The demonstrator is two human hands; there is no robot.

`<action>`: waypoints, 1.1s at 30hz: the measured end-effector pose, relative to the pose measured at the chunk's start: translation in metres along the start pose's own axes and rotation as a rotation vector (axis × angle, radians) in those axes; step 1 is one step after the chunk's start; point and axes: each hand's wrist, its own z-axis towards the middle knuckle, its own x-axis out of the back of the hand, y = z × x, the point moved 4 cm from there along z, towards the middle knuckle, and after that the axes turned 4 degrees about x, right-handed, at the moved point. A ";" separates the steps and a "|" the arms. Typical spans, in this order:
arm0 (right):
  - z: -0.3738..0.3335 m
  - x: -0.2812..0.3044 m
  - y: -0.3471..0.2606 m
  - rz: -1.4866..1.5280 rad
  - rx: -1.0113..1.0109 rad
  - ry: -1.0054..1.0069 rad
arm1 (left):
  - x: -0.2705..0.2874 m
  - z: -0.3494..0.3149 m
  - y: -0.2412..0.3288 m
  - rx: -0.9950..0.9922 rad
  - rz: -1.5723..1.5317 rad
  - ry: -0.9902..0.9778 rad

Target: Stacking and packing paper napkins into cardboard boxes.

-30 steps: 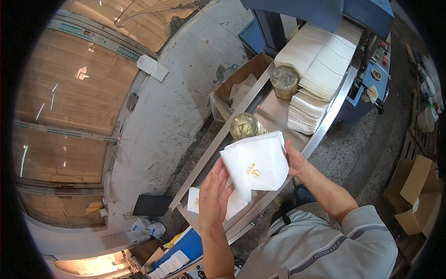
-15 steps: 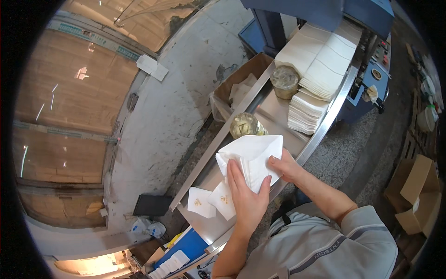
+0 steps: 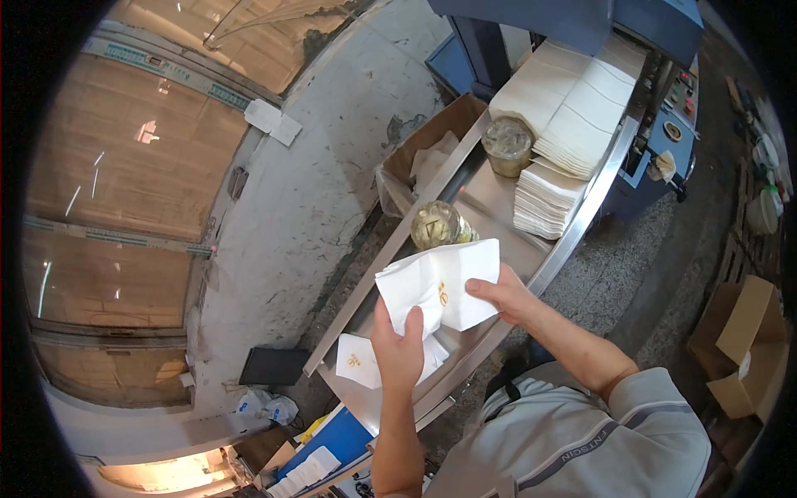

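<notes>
Over the metal conveyor tray [image 3: 490, 199] I hold a bundle of white paper napkins [image 3: 469, 274] spread between both hands, with a small gold print near its fold. My left hand [image 3: 398, 349] grips the near left part, thumb on top and the other fingers mostly hidden. At the right edge, my right hand [image 3: 508, 297] pinches the bundle between its thumb on top and fingers underneath. Below lie more printed white napkins [image 3: 359, 361], partly covered by my left hand. Just beyond the bundle stands a roundish clear-wrapped weight or jar [image 3: 438, 224] with a yellowish inside.
Further up the tray, a second round container [image 3: 508, 143] stands beside a stack of folded napkins [image 3: 548, 199]. Long napkin rows [image 3: 594, 108] come from a blue machine [image 3: 548, 21]. A cardboard box [image 3: 444, 133] sits left of the tray; an open carton [image 3: 747, 340] is at far right.
My left hand has moved left and turned its thumb on top of the napkins. The bundle has opened out, and its gold print now shows. My right hand has hardly moved.
</notes>
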 end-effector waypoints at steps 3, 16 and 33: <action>0.000 0.002 -0.002 0.032 -0.033 -0.004 | 0.007 0.000 0.002 0.063 -0.074 -0.004; -0.005 -0.015 -0.018 0.044 -0.014 -0.065 | 0.015 -0.014 0.023 0.045 -0.128 -0.023; -0.003 0.003 -0.003 0.225 -0.071 -0.051 | 0.022 -0.013 0.015 0.140 -0.397 -0.118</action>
